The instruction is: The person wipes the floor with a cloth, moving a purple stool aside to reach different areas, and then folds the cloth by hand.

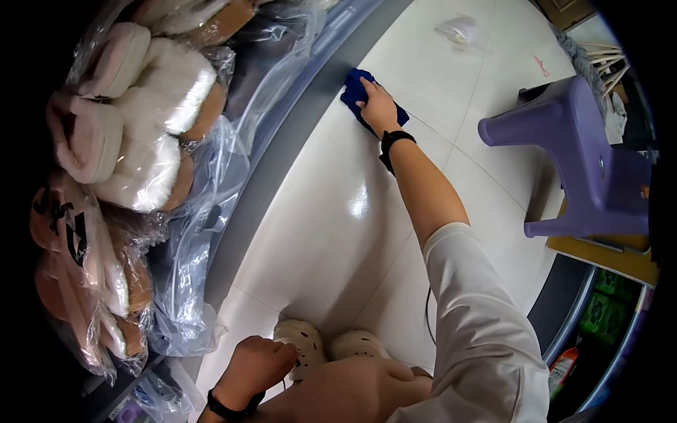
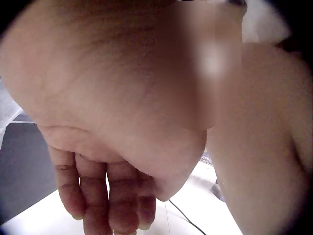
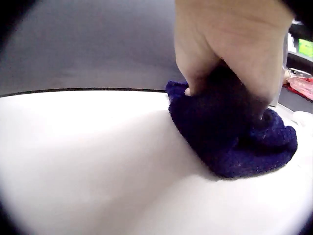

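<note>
On the pale tiled floor lies a dark blue cloth (image 1: 355, 113), bunched up against the foot of the grey shelf base. My right hand (image 1: 379, 107) grips it from above at the end of an outstretched arm. In the right wrist view, the cloth (image 3: 234, 152) bulges up under the palm, between the thumb and the fingers, and its lower edge rests on the floor. My left hand (image 1: 259, 363) is held near my body, above the shoes. The left wrist view shows its fingers (image 2: 95, 196) hanging loosely with nothing held.
Left, fluffy slippers (image 1: 151, 162) in clear plastic bags sit above the grey base (image 1: 271, 173). A purple stool (image 1: 575, 141) stands at the right. A clear plastic piece (image 1: 460, 31) and a small red strip (image 1: 541, 66) lie on the floor. My white clogs (image 1: 302, 342) are below.
</note>
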Demonstrator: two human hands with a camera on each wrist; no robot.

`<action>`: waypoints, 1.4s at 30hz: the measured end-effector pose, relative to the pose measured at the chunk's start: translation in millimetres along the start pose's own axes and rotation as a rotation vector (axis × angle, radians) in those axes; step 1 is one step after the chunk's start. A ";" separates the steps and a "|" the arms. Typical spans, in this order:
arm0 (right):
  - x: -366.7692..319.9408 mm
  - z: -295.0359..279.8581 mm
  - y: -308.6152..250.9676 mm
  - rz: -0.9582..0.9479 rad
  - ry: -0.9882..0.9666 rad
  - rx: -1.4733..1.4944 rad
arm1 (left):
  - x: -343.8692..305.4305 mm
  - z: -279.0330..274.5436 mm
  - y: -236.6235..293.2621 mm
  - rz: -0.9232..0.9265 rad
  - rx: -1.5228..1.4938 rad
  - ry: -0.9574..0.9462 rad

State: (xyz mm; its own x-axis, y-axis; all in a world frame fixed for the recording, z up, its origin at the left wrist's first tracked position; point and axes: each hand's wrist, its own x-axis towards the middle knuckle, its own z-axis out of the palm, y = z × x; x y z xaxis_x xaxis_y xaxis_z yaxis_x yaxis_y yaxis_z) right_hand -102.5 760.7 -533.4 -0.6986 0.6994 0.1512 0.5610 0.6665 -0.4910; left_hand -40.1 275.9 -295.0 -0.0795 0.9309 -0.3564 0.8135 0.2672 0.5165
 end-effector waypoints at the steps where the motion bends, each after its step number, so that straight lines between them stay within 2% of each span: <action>1: 1.2 2.4 -7.0 -0.035 -0.013 -0.030 | -1.1 1.8 -2.7 0.003 -0.014 0.002; 5: -34.1 6.7 -32.3 -0.207 -0.012 0.067 | 5.0 3.9 -10.6 0.014 -0.033 -0.029; 7: -66.4 -4.4 -49.4 -0.241 -0.110 0.122 | 11.4 0.8 -11.8 0.015 -0.025 -0.041; 11: -156.5 5.7 -94.1 -0.457 -0.413 0.133 | 20.9 1.6 -7.8 0.041 -0.023 -0.005; 13: -210.7 19.7 -117.3 -0.728 -0.487 0.176 | 26.1 0.2 -2.6 0.049 -0.001 -0.004; 15: -260.5 19.4 -135.0 -0.893 -0.638 0.253 | 27.2 1.6 1.0 0.074 0.011 0.025; 17: -291.5 10.6 -139.2 -0.953 -0.823 0.301 | 25.8 1.5 4.1 0.077 0.032 0.025; 21: -295.5 -32.7 -87.3 -0.918 -0.763 0.322 | 21.9 9.1 9.3 0.035 0.032 0.074; 23: -285.6 -60.5 -39.6 -0.822 -0.687 0.369 | 19.9 11.5 11.4 0.053 0.048 0.091; 25: -266.0 -98.3 12.5 -0.707 -0.564 0.291 | 18.7 7.1 13.8 0.053 0.016 0.090; 26: -256.6 -128.1 27.4 -0.516 -0.581 0.254 | 15.4 9.7 11.8 0.018 0.019 0.108; 27: -260.1 -124.9 71.6 -0.350 -0.388 0.278 | 13.2 7.2 10.9 0.014 0.029 0.126; 28: -250.2 -147.1 95.2 -0.131 -0.337 0.284 | 10.5 7.3 8.9 -0.007 0.043 0.146; 30: -247.1 -170.1 159.8 0.066 -0.044 0.100 | 4.5 1.4 6.2 -0.058 0.074 0.148; 31: -250.7 -176.9 195.4 0.288 0.082 0.068 | 0.1 -2.0 5.5 -0.089 0.068 0.161; 33: -266.7 -176.5 261.0 0.392 0.317 -0.042 | -10.9 -8.0 1.6 -0.156 0.063 0.193; 36: -271.4 -171.9 230.3 0.460 0.313 -0.102 | -32.0 -14.8 -0.2 -0.269 0.035 0.206; 39: -280.7 -135.8 182.3 0.290 0.277 -0.226 | -50.1 -14.1 4.2 -0.329 0.017 0.200; 42: -282.0 -100.2 82.9 0.144 0.083 -0.053 | -65.3 -10.1 7.8 -0.320 -0.016 0.175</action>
State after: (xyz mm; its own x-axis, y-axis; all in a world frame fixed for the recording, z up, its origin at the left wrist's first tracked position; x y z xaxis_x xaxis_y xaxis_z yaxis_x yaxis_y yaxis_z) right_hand 185.6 644.6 -530.8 -0.5714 0.8060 0.1542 0.6765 0.5691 -0.4674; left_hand -34.4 219.7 -259.9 -0.4269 0.8277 -0.3641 0.7228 0.5543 0.4126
